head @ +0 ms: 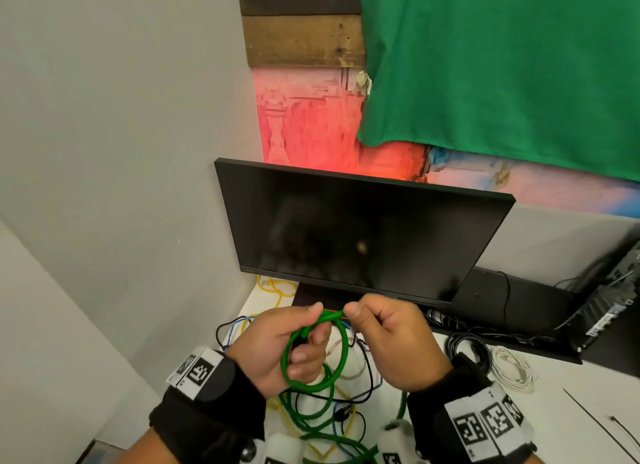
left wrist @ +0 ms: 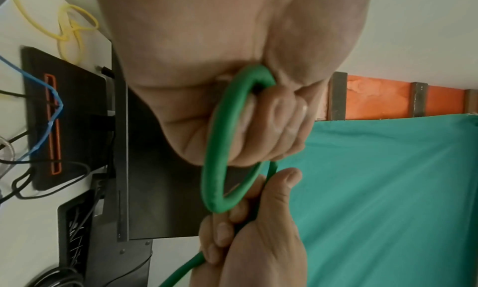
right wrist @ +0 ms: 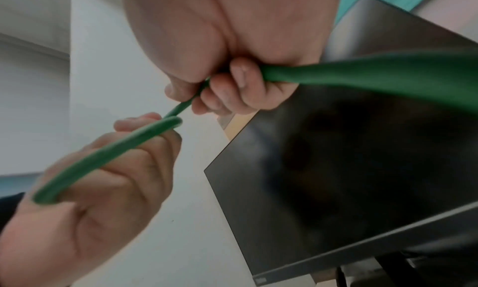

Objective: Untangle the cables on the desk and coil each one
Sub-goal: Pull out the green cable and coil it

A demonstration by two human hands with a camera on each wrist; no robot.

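Observation:
A green cable [head: 344,342] is held up over the white desk [head: 554,411] in a small loop. My left hand [head: 310,332] grips that loop, fingers curled through it and thumb on top. My right hand [head: 360,320] pinches the cable just right of the left thumb. In the left wrist view the loop [left wrist: 214,148] runs round the left fingers [left wrist: 274,115] to the right hand [left wrist: 258,220]. In the right wrist view the cable [right wrist: 362,70] passes through the right hand [right wrist: 220,91] towards the left hand [right wrist: 124,164]. The rest of the green cable [head: 311,425] hangs into a tangle of yellow, blue and black cables [head: 349,399].
A dark monitor [head: 360,235] stands right behind my hands. A coiled white cable [head: 512,370] and a black coil [head: 467,349] lie at the right. More yellow cable [head: 277,290] lies by the monitor's left corner. A black device [head: 609,308] sits far right. A wall closes the left.

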